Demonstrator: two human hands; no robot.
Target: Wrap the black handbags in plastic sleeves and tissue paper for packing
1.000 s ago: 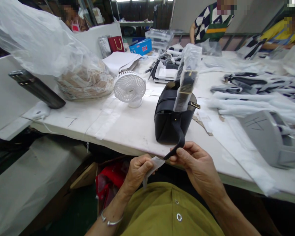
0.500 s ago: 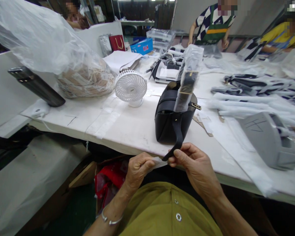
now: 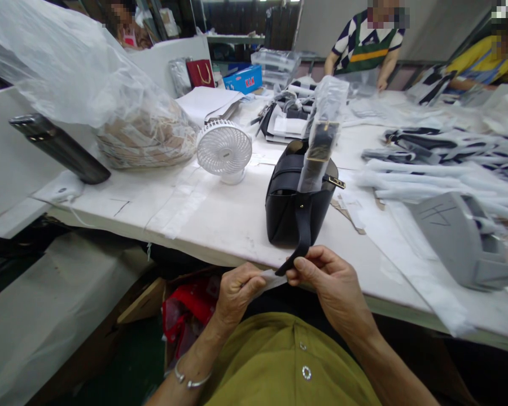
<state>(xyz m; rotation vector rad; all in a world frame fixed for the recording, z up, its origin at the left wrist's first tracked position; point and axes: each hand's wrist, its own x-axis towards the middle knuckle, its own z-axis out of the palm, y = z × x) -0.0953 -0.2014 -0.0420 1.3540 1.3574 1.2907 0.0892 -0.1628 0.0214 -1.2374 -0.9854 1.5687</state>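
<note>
A black handbag (image 3: 285,217) stands upright on the worktable near its front edge. Clear plastic wrap (image 3: 317,152) covers a piece with gold-coloured hardware rising from its top. From the bag's near side a black strap (image 3: 303,231) hangs toward me, its loose end at the table edge. My right hand (image 3: 332,282) is closed, thumb and fingers pinching the strap near that end. My left hand (image 3: 240,290) is closed on a strip of thin white wrapping (image 3: 271,280), which stretches across to the strap end. The fingertips of my right hand partly hide where strip and strap meet.
A small white fan (image 3: 224,151) stands left of the bag. Further left are a dark bottle (image 3: 61,149) and a big plastic bag (image 3: 148,129). Wrapped straps (image 3: 440,175) and a grey holder (image 3: 452,237) lie to the right. Co-workers sit or stand across the table.
Both hands keep their grips on the strap and the white strip, almost unmoved. The view shifts very slightly. Across the table, a co-worker's arms have moved a little.
</note>
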